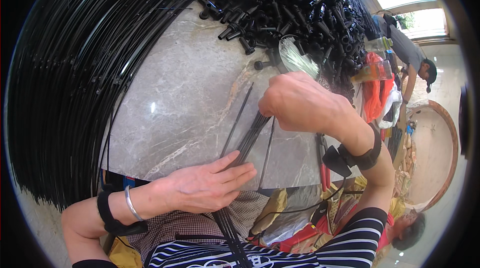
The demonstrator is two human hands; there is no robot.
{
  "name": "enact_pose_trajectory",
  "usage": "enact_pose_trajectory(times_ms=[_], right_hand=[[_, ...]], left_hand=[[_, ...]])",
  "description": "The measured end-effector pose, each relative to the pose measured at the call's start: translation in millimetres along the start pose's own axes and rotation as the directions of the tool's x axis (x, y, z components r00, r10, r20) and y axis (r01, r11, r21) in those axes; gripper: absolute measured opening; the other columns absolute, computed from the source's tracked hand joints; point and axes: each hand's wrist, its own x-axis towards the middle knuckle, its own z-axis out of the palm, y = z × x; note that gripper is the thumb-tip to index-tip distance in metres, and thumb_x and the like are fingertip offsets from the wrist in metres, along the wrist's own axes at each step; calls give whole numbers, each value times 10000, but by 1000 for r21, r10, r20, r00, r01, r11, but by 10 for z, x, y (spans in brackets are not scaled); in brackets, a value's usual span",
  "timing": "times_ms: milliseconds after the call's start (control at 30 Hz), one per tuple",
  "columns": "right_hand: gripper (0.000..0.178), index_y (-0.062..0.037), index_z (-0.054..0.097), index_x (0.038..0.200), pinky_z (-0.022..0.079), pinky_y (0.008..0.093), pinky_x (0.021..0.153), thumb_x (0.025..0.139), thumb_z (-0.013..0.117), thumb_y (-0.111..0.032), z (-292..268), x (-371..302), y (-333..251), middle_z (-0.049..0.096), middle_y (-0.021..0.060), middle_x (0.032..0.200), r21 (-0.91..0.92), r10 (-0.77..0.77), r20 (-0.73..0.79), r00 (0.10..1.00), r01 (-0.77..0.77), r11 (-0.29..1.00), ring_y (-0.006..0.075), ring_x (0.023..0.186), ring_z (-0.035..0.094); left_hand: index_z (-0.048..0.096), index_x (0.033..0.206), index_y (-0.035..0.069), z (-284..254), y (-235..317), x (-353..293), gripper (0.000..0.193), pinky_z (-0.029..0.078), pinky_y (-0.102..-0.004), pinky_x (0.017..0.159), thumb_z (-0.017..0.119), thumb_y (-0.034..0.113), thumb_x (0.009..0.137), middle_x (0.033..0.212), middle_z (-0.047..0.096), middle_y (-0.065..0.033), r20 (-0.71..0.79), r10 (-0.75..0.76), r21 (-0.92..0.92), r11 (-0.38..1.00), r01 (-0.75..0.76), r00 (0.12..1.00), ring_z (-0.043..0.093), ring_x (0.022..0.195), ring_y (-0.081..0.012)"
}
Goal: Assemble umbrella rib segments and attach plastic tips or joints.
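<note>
A bundle of thin black rods (pixel 250 138) slants across the grey marbled tabletop (pixel 170 103) and runs down over the near edge toward my lap. My right hand (pixel 302 103) is closed round its upper end, and the fingertips are partly hidden. Lower down, my left hand (pixel 207 185) lies across the same bundle, holding it between thumb and fingers. One loose black rod (pixel 238 118) lies left of the bundle, another (pixel 268 153) to its right. Beyond my right hand sits a round dish (pixel 298 58) of thin pale strands.
Long black rods (pixel 75 78) fill the left side. Small black tubular plastic parts (pixel 295 3) are heaped at the back. A red-handled tool (pixel 324 170) lies at right, with a bottle (pixel 372 72) and red plastic bag (pixel 372 100) beyond. Two people (pixel 407 43) are at far right.
</note>
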Motion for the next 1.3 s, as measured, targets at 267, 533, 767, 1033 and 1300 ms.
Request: enact_pose_trajectory(times_ms=[267,533,767,1033,1300], right_hand=[[32,-7,690,662,553,422,596,642,666,-16,1,41,-72,639,182,638,-66,15,-4,1000,-15,998,376,670,680],[22,-30,694,656,558,406,591,661,674,-23,65,74,-103,653,166,649,-98,23,-34,999,-26,995,341,661,694],[43,-15,632,619,514,423,553,607,672,-11,139,74,-111,608,181,607,-80,45,-99,994,-53,995,378,631,656],[34,-21,637,618,523,422,558,614,669,-10,151,79,-124,618,173,609,-96,46,-82,996,-54,994,367,632,665],[71,-12,698,813,545,408,663,750,667,-2,172,30,158,679,143,734,52,74,9,997,-74,996,331,728,687]], left_hand=[[728,1026,103,-34,6,11,252,320,-564,1171,592,256,879,1503,461,-216,20,-7,-11,1000,8,1000,408,1433,-324],[728,1005,108,-40,11,21,236,336,-567,1163,581,255,894,1496,475,-202,32,-14,21,1000,14,999,416,1429,-312],[730,1004,121,-24,14,13,236,337,-567,1162,576,261,892,1497,477,-194,16,-19,30,999,19,1000,415,1430,-306],[733,1002,125,-16,19,11,240,321,-577,1166,581,267,882,1491,486,-188,8,-25,27,999,25,1000,416,1429,-305],[731,993,114,-43,9,14,242,325,-574,1165,585,267,876,1487,488,-190,8,-22,29,999,22,1000,423,1422,-306]])
